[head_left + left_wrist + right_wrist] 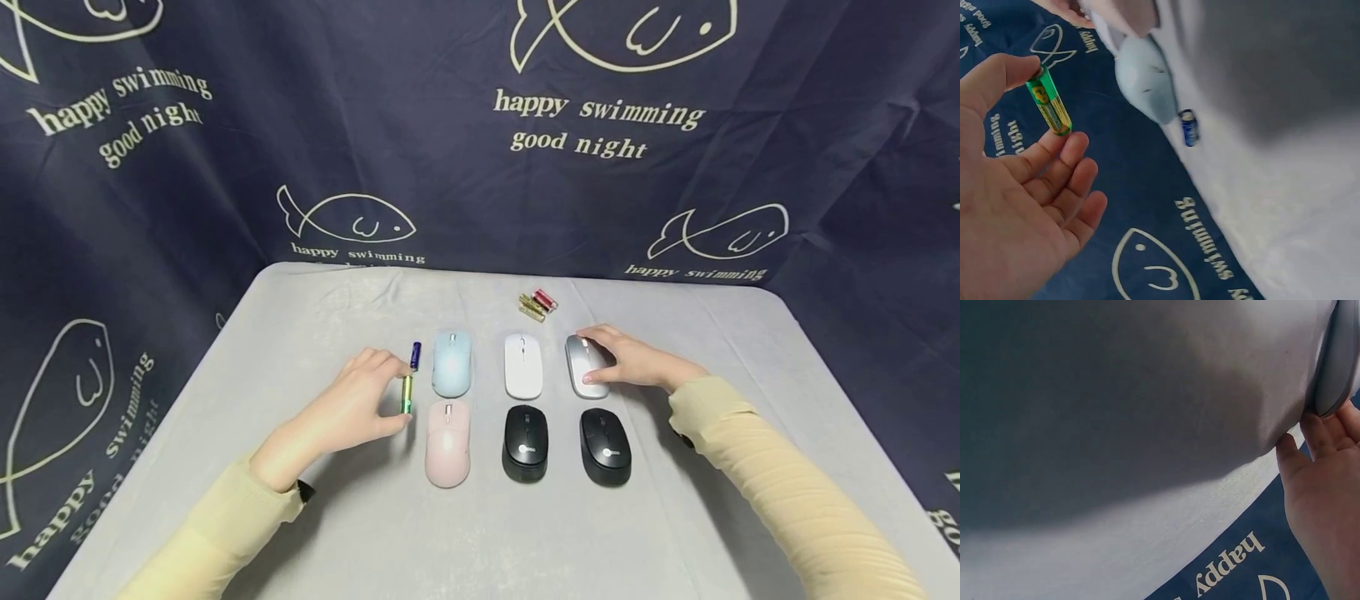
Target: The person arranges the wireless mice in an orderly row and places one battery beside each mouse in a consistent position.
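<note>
Between thumb and fingertips, my left hand (348, 404) pinches a green and gold battery (407, 395), its long side standing clear in the left wrist view. Just beyond it a blue battery (416, 356) lies on the table, left of the light blue mouse (452, 365). On the right, my right hand (633, 358) holds a silver-grey mouse (579, 367), the thumb at its near part and fingers at its far end. Only an edge of this mouse (1337, 365) shows in the right wrist view, with fingertips touching it.
A white mouse (522, 367) stands in the middle of the back row. In front are a pink mouse (447, 450) and two black mice, one central (526, 442), one right (605, 446). Gold batteries (532, 307) and red batteries (545, 300) lie behind. A dark blue curtain (465, 167) surrounds the table.
</note>
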`<state>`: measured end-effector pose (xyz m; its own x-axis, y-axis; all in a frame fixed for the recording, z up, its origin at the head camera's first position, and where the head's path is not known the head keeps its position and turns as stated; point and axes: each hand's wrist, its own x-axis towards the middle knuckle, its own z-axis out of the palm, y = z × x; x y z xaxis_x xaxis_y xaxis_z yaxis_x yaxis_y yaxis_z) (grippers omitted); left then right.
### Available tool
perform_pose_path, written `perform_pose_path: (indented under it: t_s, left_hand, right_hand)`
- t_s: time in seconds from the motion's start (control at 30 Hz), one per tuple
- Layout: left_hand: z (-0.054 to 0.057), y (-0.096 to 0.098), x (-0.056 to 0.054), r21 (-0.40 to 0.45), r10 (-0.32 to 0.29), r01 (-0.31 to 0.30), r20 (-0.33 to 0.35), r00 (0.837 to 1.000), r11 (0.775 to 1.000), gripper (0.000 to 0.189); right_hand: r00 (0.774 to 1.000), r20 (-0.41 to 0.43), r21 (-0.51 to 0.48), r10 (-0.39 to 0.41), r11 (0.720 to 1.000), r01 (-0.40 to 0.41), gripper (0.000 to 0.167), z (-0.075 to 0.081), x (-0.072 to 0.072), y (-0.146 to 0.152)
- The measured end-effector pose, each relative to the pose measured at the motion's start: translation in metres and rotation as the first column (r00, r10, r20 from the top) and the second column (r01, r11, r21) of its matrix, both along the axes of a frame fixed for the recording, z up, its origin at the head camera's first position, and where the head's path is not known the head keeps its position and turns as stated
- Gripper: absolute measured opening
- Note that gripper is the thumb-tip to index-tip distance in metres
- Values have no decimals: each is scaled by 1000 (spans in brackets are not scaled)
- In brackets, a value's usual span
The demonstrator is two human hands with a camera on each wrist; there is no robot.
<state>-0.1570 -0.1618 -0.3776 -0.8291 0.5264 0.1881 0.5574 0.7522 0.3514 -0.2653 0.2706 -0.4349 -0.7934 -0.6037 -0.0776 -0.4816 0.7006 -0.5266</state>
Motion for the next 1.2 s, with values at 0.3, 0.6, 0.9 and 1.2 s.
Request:
perform_pose_path:
  t_s: [0.3, 0.6, 0.9, 1.2]
  left_hand:
    - [-19, -10, 1, -22, -39, 39, 12, 999, 999, 47]
    - [-32, -8, 1, -90, -77, 82, 60, 995, 993, 45]
    - [-39, -6, 0, -113, -77, 87, 85, 993, 990, 47]
    - [-42, -6, 0, -126, -79, 95, 121, 990, 988, 46]
  right_hand:
    - [1000, -2, 4, 13, 1000, -13, 80, -1, -1, 0]
    - [1000, -3, 2, 11, 1000, -11, 81, 0, -2, 0]
    - [999, -40, 36, 5, 999, -3, 83, 3, 1, 0]
    - [994, -109, 66, 9, 998, -2, 82, 5, -2, -2]
